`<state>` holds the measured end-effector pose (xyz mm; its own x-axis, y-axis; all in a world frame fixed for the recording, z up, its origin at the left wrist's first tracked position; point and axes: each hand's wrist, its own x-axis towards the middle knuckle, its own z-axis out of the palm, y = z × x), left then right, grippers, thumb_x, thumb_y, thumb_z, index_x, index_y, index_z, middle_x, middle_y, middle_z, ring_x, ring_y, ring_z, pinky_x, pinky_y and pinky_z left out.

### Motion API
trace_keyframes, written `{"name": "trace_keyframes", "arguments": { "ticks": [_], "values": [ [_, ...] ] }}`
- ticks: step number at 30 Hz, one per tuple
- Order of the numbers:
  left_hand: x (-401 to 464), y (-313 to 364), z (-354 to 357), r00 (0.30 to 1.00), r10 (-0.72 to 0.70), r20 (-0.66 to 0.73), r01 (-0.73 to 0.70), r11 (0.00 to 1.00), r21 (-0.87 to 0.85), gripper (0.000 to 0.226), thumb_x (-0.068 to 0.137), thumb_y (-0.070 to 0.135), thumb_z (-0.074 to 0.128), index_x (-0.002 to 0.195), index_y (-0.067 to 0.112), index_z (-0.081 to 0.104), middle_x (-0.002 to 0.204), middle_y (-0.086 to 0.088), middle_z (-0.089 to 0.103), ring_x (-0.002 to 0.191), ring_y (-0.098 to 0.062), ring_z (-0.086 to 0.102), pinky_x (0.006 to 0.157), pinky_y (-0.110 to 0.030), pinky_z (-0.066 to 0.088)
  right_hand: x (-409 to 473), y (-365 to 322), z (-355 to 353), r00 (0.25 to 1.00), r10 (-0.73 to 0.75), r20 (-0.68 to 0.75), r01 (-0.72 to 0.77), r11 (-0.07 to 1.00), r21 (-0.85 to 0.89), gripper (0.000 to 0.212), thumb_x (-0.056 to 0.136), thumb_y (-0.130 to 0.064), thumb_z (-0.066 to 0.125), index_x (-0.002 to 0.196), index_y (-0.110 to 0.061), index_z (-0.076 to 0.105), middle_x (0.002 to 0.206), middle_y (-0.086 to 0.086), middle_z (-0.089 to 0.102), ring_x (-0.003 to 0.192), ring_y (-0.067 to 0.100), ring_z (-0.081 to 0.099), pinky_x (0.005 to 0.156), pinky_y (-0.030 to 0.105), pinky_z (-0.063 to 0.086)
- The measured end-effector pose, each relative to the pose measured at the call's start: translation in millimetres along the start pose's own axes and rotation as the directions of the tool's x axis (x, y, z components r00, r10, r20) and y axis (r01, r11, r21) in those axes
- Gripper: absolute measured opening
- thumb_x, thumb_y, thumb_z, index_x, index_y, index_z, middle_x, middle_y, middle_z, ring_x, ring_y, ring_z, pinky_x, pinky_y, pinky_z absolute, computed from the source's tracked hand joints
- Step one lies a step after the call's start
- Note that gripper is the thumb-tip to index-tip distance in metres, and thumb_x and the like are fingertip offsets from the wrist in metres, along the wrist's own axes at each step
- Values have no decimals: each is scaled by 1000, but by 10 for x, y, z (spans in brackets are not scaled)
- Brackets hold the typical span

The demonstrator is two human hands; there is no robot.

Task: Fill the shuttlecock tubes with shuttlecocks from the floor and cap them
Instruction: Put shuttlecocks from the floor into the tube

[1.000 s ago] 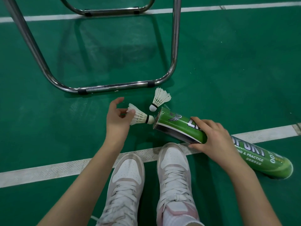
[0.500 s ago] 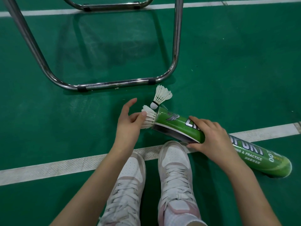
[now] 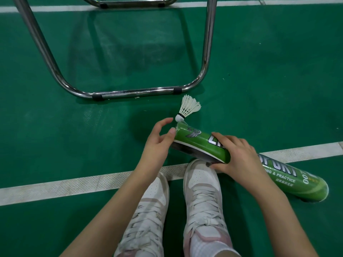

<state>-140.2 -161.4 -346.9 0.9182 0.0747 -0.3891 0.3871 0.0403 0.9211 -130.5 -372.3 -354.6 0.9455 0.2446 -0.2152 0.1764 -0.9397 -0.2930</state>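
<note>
While the right hand (image 3: pixel 239 156) wraps its grip round the middle of the green shuttlecock tube (image 3: pixel 200 143), fingers over the top and thumb beneath, the tube lies slanted across the floor (image 3: pixel 269 80), its open end raised toward the upper left and its far end resting on the floor at lower right. At that open mouth sits the left hand (image 3: pixel 157 141), thumb tip touching the rim, the other fingers loosely spread and holding nothing. Just beyond the mouth one white shuttlecock (image 3: pixel 188 109) lies on the floor, cork end nearest the tube, feathers pointing away. Below the tube, two white laced shoes (image 3: pixel 202 191) rest across a white court line (image 3: pixel 74 186). Farther off stands a chrome tubular chair frame (image 3: pixel 133 91).
</note>
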Motion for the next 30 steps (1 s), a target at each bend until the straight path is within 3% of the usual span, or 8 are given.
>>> {"name": "trace_keyframes", "arguments": {
  "ticks": [2,4,8,14,19,25,30],
  "values": [
    [-32,10,8,996,-15,89,14,1000,14,39,94,26,55,129,36,43,95,4,71,89,3,66,76,-8,44,-14,-12,12,1000,-6,10,6,1000,-12,87,68,-48,72,140,-39,23,133,-5,43,119,19,35,98,36,28],
    [-57,-15,28,986,-9,165,7,1000,15,55,88,15,65,130,38,37,98,2,72,87,-1,68,72,-6,46,-24,-21,19,1000,-8,22,9,1000,-25,87,68,-48,72,140,-39,23,133,-5,43,119,19,35,98,37,28],
    [-47,-62,28,991,-6,134,-2,998,56,76,80,5,72,133,43,33,93,1,74,88,-10,70,76,-11,48,-41,-42,25,1000,-13,25,13,1000,-23,86,69,-48,72,140,-39,24,133,-5,44,119,19,35,99,37,28],
    [2,-76,2,995,28,101,-40,992,122,78,76,5,76,124,52,35,94,3,73,92,-11,69,94,-30,50,-52,-60,18,1000,-17,20,17,1000,-16,86,69,-49,71,140,-39,23,134,-6,43,120,18,34,99,37,28],
    [8,-45,-14,990,29,141,-41,996,81,76,80,0,71,120,54,34,90,2,75,88,-11,71,86,-20,51,-49,-72,14,999,-19,26,20,1000,-9,87,70,-49,71,140,-39,21,135,-6,42,120,17,34,100,36,27],
    [32,12,-55,964,32,264,-45,998,42,73,86,-5,62,124,49,32,101,-17,69,91,-22,69,80,-20,53,-44,-80,17,999,-32,17,32,1000,-2,87,69,-49,71,140,-40,22,134,-7,42,119,17,33,99,35,27],
    [108,-30,-67,957,38,286,-54,997,49,71,87,-2,61,125,50,32,106,-16,68,95,-21,69,84,-21,53,-8,-75,7,999,-28,24,28,1000,9,86,69,-49,71,139,-40,23,134,-7,42,119,17,34,99,35,27]
  ]
}}
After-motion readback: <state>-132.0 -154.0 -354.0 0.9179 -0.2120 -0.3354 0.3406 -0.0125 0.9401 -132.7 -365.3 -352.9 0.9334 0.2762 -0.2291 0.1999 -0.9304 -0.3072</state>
